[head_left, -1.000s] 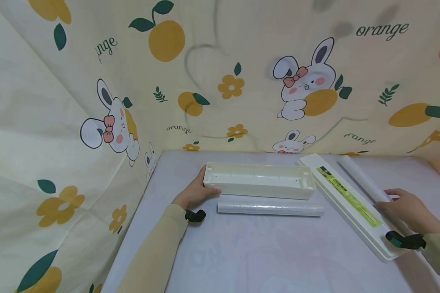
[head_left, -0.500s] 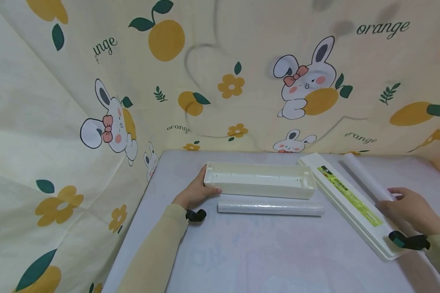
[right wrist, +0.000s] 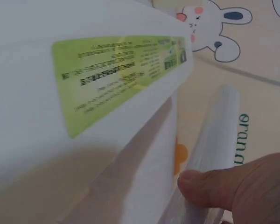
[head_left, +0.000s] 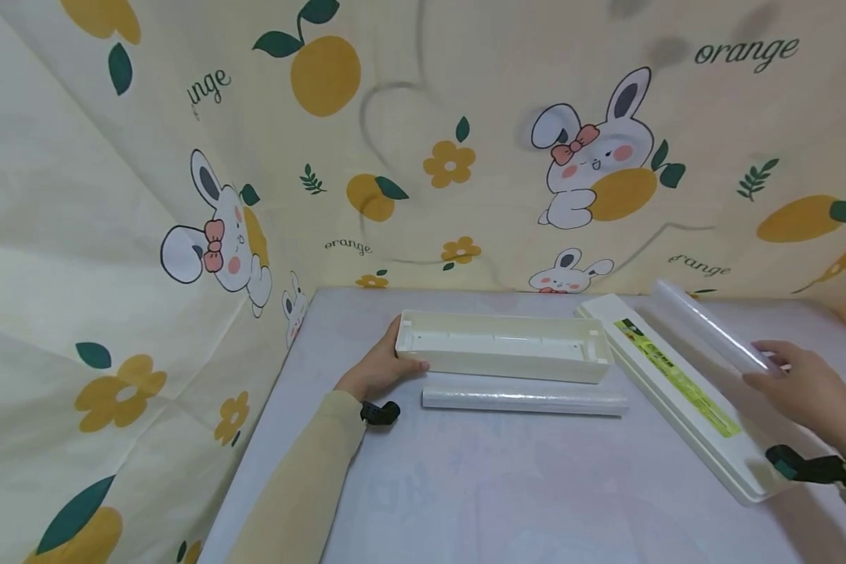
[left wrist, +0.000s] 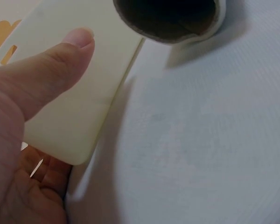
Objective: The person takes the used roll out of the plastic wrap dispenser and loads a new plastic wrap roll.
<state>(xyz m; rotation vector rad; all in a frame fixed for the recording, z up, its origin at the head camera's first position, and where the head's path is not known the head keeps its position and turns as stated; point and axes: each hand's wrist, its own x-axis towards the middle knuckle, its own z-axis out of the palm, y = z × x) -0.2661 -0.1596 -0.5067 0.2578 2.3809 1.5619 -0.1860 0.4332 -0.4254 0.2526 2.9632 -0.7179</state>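
My left hand (head_left: 377, 370) grips the left end of an open-topped white plastic box (head_left: 500, 366). In the left wrist view the thumb (left wrist: 70, 58) lies on the box's end wall, with fingers around the far side. A roll of clear plastic wrap (head_left: 525, 400) lies just in front of the box; the left wrist view shows its hollow core (left wrist: 172, 16). At the right, my right hand (head_left: 811, 392) holds the near end of a second plastic wrap roll (head_left: 712, 327), raised above the table. Its thumb (right wrist: 200, 186) presses along the film; the other fingers are mostly hidden.
A long white lid (head_left: 743, 470) with a green label (head_left: 677, 377) lies slantwise between the box and my right hand. Behind the table (head_left: 536, 493) hangs a cloth (head_left: 395, 141) printed with rabbits and oranges. Black wrist cameras (head_left: 807, 466) sit on both wrists.
My right hand has lifted the second plastic wrap roll off the table and moved slightly up and right with it. The left hand, box, lid and front roll stay put.
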